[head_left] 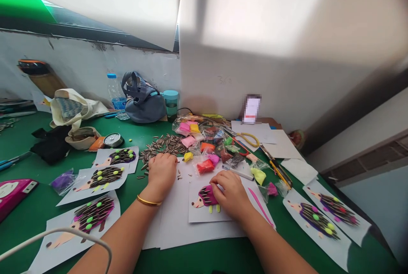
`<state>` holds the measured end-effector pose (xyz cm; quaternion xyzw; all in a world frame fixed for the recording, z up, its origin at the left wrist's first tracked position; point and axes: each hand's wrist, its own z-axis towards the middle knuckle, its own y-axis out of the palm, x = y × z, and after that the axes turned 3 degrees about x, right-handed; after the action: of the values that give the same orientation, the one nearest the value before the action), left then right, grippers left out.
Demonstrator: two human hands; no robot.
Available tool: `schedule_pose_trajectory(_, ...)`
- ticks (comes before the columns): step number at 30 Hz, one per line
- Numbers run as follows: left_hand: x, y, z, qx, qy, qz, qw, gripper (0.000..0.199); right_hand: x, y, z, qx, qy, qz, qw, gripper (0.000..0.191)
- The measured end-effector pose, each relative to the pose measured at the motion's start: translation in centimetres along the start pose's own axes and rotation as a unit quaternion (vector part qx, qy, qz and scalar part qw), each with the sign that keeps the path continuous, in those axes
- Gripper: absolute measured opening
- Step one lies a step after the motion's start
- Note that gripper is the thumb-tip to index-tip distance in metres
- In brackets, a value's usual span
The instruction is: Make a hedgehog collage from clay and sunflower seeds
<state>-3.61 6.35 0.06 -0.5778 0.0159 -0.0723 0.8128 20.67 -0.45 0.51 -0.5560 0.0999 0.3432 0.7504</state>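
Note:
My left hand point(162, 172) rests at the near edge of a pile of sunflower seeds point(164, 143), its fingers curled down; the fingertips are hidden. Over the right part of a hedgehog picture point(199, 214) is my right hand point(231, 193), thumb and forefinger close together in a pinch. Whatever they hold, if anything, is too small to make out. The hedgehog has a magenta clay body point(208, 195) with several seeds stuck in it, a pale pink face and yellow-green feet. Its right end is covered by my hand. White sheets lie under the picture.
Bagged coloured clay point(205, 165) is heaped behind my hands, with scissors point(250, 139) and a cutter knife point(276, 165) beside it. Other hedgehog pictures point(105, 178) lie left and right. A white cable point(79, 232) crosses the lower left. A bottle, bag and cup stand along the wall.

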Motion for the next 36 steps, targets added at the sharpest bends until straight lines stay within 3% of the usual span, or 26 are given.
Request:
schedule_pose_trajectory(6,0.1,0.3,0.1,-0.007,0.000,0.010,1.000,0.022,0.1,0.1,0.0,-0.008,0.001,0.006,1.000,0.014)
schedule_pose_trajectory(10,0.4,-0.4,0.2,0.033,-0.003,-0.007,0.999,0.020,0.1,0.0,0.0,0.002,0.001,0.006,1.000,0.014)
schedule_pose_trajectory(12,0.7,-1.2,0.1,0.057,0.018,-0.043,0.997,0.020,0.1,-0.2,0.0,0.014,-0.002,0.008,1.000,0.014)
schedule_pose_trajectory(14,1.2,-1.8,-0.4,0.065,0.080,-0.111,0.988,0.018,0.0,-0.4,0.0,0.027,-0.008,0.016,0.999,0.015)
schedule_pose_trajectory(17,2.7,-2.2,-1.9,0.058,0.189,-0.254,0.947,0.016,-0.1,-0.6,-0.1,0.031,-0.024,0.044,0.998,0.013)
schedule_pose_trajectory(20,4.4,-2.3,-3.7,0.032,0.223,-0.329,0.917,0.014,-0.1,-0.6,-0.2,0.024,-0.042,0.077,0.996,0.009)
schedule_pose_trajectory(25,5.8,-2.6,-4.9,-0.004,0.197,-0.357,0.913,0.007,-0.1,-0.5,-0.2,0.015,-0.042,0.105,0.993,0.005)
schedule_pose_trajectory(36,5.2,-2.6,-4.8,-0.053,0.240,-0.352,0.903,0.013,-0.6,-0.9,-0.5,-0.010,-0.044,0.118,0.992,0.015)
